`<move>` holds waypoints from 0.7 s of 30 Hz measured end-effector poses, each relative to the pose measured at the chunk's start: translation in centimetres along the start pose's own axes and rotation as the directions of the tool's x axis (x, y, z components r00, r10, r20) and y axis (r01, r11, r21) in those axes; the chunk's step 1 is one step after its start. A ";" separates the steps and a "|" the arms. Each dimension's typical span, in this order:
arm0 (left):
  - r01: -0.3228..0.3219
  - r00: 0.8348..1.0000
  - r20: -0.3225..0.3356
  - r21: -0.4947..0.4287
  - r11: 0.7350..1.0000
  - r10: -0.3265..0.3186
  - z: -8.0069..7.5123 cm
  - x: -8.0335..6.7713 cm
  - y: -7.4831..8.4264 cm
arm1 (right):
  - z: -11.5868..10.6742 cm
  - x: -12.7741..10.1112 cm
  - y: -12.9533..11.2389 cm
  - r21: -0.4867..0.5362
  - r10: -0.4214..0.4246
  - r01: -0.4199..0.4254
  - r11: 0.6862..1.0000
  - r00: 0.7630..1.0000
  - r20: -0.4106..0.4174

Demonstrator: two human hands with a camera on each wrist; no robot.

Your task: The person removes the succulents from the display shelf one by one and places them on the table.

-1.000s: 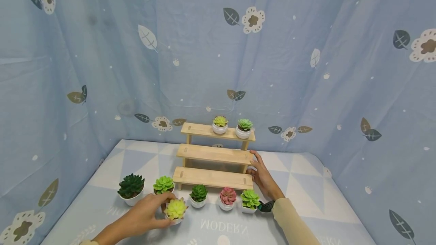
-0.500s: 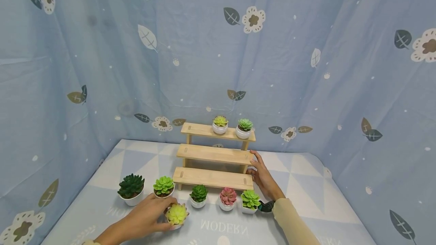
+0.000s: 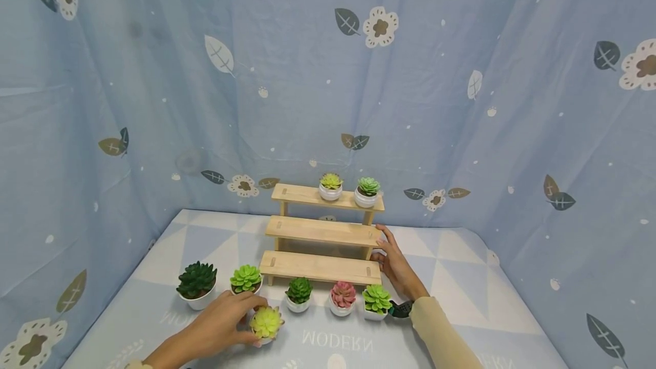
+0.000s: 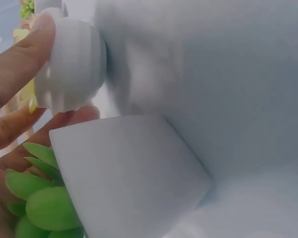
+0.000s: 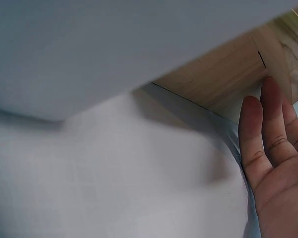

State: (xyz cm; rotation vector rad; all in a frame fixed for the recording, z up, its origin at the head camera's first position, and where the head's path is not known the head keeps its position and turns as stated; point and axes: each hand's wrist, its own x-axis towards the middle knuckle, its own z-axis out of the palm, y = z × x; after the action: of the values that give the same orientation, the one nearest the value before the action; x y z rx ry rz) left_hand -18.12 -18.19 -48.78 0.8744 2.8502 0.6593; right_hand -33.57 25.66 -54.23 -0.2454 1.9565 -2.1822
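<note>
Head view: six potted succulents (image 3: 299,295) front the wooden stand (image 3: 323,233).

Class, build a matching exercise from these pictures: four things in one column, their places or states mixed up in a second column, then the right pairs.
Things:
1. yellow-green succulent
2. right hand
3. pink succulent
4. dark green succulent

Places or states:
A. far left of the row on the table
B. gripped by the left hand
C. resting against the wooden stand
D. between two green plants

Pairs: 1-B, 2-C, 3-D, 4-A
</note>
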 end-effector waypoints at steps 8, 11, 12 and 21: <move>-0.010 1.000 -0.008 -0.052 0.999 0.010 -0.1 0.3 0.0 | -0.1 0.0 0.0 -0.002 0.008 -0.008 1.000 1.000 0.000; -0.001 1.000 -0.004 -0.030 1.000 0.001 -0.1 0.4 0.2 | -0.2 0.1 -0.1 0.000 0.009 -0.009 1.000 1.000 -0.001; 0.001 1.000 -0.001 -0.022 1.000 -0.001 -0.1 0.5 0.3 | -0.2 0.1 -0.1 0.001 0.009 -0.009 1.000 1.000 -0.001; -0.045 0.999 0.016 -0.094 0.995 0.047 -1.2 0.6 0.4 | -0.2 0.1 0.0 -0.002 0.006 -0.006 1.000 1.000 0.012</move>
State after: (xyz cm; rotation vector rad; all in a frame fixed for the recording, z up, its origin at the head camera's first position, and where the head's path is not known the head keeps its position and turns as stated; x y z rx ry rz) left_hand -18.65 -17.99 -47.52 0.9287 2.7656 0.7791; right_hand -33.72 25.84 -54.29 -0.2528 1.9506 -2.1702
